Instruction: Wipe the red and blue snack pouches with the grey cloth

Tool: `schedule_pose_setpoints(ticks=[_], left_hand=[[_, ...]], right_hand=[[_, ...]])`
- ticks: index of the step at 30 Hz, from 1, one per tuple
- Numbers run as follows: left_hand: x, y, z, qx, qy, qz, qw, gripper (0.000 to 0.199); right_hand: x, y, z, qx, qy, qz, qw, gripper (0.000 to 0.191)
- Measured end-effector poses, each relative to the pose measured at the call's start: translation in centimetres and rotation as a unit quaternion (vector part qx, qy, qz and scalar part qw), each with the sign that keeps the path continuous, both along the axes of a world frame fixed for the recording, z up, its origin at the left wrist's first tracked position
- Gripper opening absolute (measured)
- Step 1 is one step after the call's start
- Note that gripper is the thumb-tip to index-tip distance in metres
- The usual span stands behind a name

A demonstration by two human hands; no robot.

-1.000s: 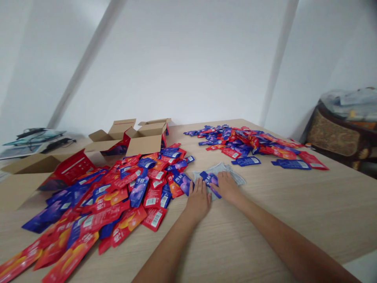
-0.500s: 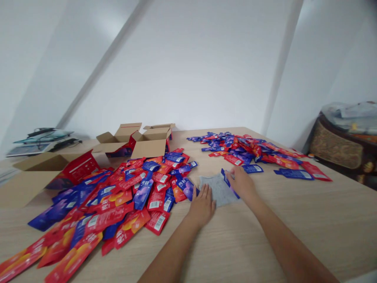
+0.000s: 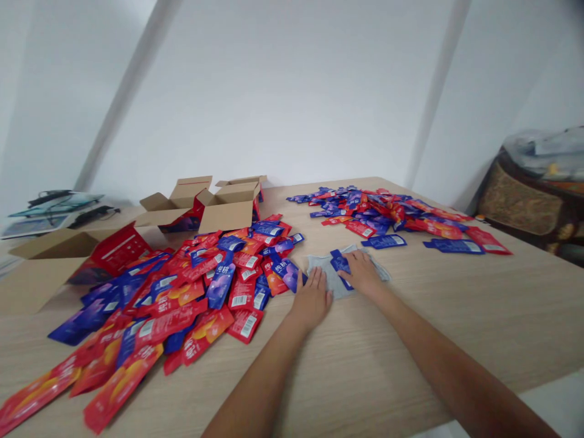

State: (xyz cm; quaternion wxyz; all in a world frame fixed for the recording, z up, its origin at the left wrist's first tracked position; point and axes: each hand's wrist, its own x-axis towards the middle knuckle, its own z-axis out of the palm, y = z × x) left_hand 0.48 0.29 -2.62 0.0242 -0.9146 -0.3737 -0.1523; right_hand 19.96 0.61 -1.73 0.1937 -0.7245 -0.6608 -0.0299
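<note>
A grey cloth (image 3: 331, 277) lies flat on the table in front of me. My left hand (image 3: 312, 299) rests open on its left edge, fingers stretched out and palm down. On top of the cloth is a blue spout pouch (image 3: 338, 263), back side up with part of a white label showing. My right hand (image 3: 364, 274) is on the pouch from the right, its fingers curved over the right side and pressing it to the cloth. The hand hides part of the pouch. Just left of my left fingertips lies another blue pouch (image 3: 286, 274) at the pile's edge.
A large pile of red and blue pouches (image 3: 219, 286) spreads to the left. Another pile (image 3: 378, 213) lies at the back right, with a blue pouch (image 3: 384, 241) at its near edge. Several open cardboard boxes (image 3: 228, 216) stand at the back left. A patterned chair (image 3: 520, 194) is at right.
The blue pouch was tilted up on its edge in my right hand; now it lies flat on the cloth, under the fingers. More cloth shows to its right. The view has shifted slightly.
</note>
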Motion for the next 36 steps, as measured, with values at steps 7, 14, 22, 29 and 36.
schedule_pose_setpoints(ticks=[7, 14, 22, 29, 36], left_hand=[[-0.3, 0.0, 0.1, -0.012, -0.021, -0.006, 1.000, 0.050], [-0.1, -0.4, 1.4, -0.071, -0.081, -0.156, 0.982, 0.052], [0.5, 0.2, 1.3, -0.152, -0.153, -0.223, 0.951, 0.050], [0.4, 0.6, 1.2, -0.175, -0.153, -0.225, 0.946, 0.049], [0.0, 0.7, 0.7, -0.165, -0.169, -0.237, 0.942, 0.050]], right_hand=[[3.2, -0.1, 0.2, 0.004, -0.002, -0.080, 0.997, 0.056], [-0.9, -1.4, 3.2, 0.125, 0.032, 0.030, 0.991, 0.037], [0.4, -1.5, 1.5, 0.000, 0.018, 0.146, 0.989, 0.030], [0.7, 1.8, -0.8, -0.047, -0.096, 0.170, 0.980, 0.036], [0.4, 6.1, 1.2, -0.011, -0.089, 0.052, 0.995, 0.036]])
